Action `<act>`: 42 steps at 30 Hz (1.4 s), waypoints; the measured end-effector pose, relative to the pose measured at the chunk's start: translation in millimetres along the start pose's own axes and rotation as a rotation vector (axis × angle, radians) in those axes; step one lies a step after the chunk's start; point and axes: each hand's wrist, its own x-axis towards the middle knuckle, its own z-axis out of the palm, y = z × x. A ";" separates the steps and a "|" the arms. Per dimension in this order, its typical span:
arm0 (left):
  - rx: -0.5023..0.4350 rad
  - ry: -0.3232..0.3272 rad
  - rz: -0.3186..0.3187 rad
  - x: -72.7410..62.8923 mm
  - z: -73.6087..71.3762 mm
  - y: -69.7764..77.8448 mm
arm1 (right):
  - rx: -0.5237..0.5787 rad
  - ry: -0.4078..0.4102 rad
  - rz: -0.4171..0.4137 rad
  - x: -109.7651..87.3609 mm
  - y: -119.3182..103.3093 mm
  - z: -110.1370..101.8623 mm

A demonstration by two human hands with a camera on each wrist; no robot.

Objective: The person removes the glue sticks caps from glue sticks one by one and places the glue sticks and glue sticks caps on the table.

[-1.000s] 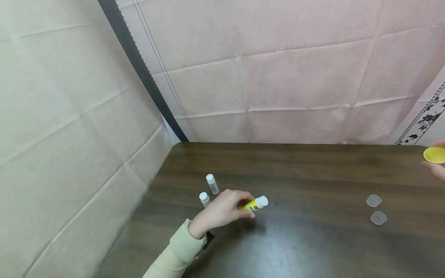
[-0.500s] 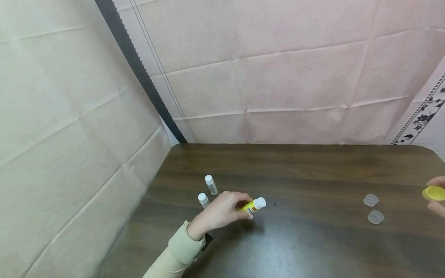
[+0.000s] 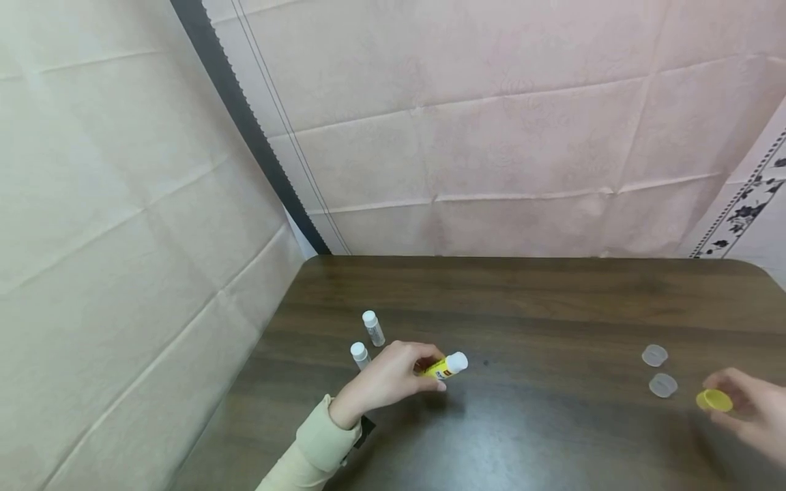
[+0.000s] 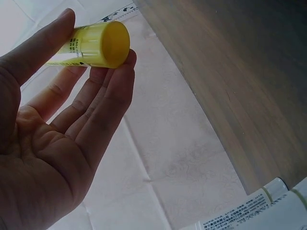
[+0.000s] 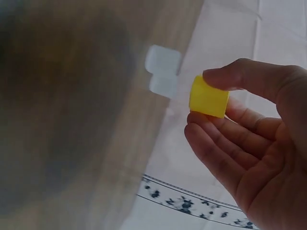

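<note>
My left hand (image 3: 393, 374) holds a yellow glue stick (image 3: 441, 369), pinched between thumb and fingers above the table. Its white cap points to the right, and in the left wrist view the yellow base (image 4: 115, 44) faces the camera. Over at the right, my right hand (image 3: 752, 409) grips a small yellow cup (image 3: 714, 400) between thumb and fingertips. Two small translucent cups (image 3: 654, 355) sit just left of that hand. Beside the left hand stand two white glue sticks (image 3: 374, 329); the nearer one is partly hidden behind the hand.
A dark wooden table (image 3: 540, 320) spans the lower view. Pale cloth sheets (image 3: 522, 136) rise behind its back edge and along its left side. A floral border (image 3: 746, 211) runs down the cloth at the right.
My right hand has come down and to the left with the yellow cup, close to the translucent cups. The left hand keeps its hold on the glue stick, nearly still.
</note>
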 end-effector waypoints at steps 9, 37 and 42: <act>-0.017 -0.004 -0.010 -1.8 1.5 -2.2 | -0.234 -0.078 -0.042 -9.4 1.8 8.6; -0.041 0.050 -0.038 -5.7 2.1 -1.7 | -0.287 -0.112 -0.133 -16.1 -0.8 17.0; -0.036 0.093 -0.050 -7.8 2.7 -2.5 | -0.312 -0.120 -0.131 -16.7 0.5 17.5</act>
